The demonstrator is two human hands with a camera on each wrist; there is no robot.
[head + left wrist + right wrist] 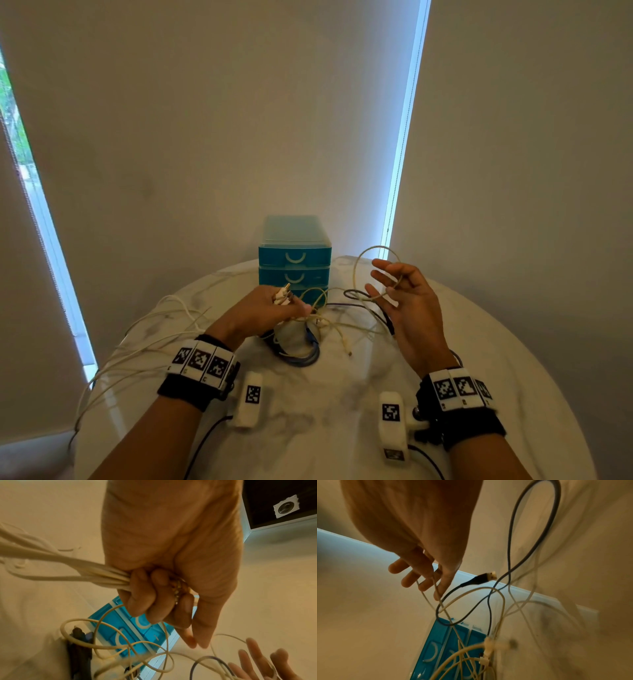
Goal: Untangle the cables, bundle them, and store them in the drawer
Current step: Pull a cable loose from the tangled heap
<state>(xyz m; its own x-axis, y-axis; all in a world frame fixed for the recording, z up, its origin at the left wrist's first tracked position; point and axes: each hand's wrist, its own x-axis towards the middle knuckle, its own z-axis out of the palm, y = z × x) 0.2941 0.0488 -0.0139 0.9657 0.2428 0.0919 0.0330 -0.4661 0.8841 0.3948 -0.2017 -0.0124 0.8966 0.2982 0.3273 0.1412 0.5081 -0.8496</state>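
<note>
Left hand: the left hand [270, 306] is raised over the middle of the surface [342, 411], knuckles up, fingers [145, 601] curled tight round a bunch of white cables [68, 566].
Plug ends: several white connector ends [283, 295] poke out past the left fist toward the drawers; the exact count is too small to tell.
White strands: the bunch trails off the left edge of the surface in several loose loops, about 4 or 5 strands seen from the left wrist.
Right hand: the right hand [407, 301] is lifted, palm turned inward, fingers [412, 574] spread and nearly straight, with 1 thin cream cable [368, 260] looping up over them and running between the fingertips.
Dark cable: 1 dark cable [511, 555] hangs in a long loop beside the right hand, its USB plug [485, 578] dangling free.
Tangle: between the 2 hands, cream and dark strands cross in a knot over a blue coil [301, 356] lying on the surface.
Drawer unit: 1 teal drawer unit [294, 253] stands at the far edge, 3 drawers stacked, all pushed in.
Wrists: 2 wristbands with black-and-white markers, 1 on each arm.
</note>
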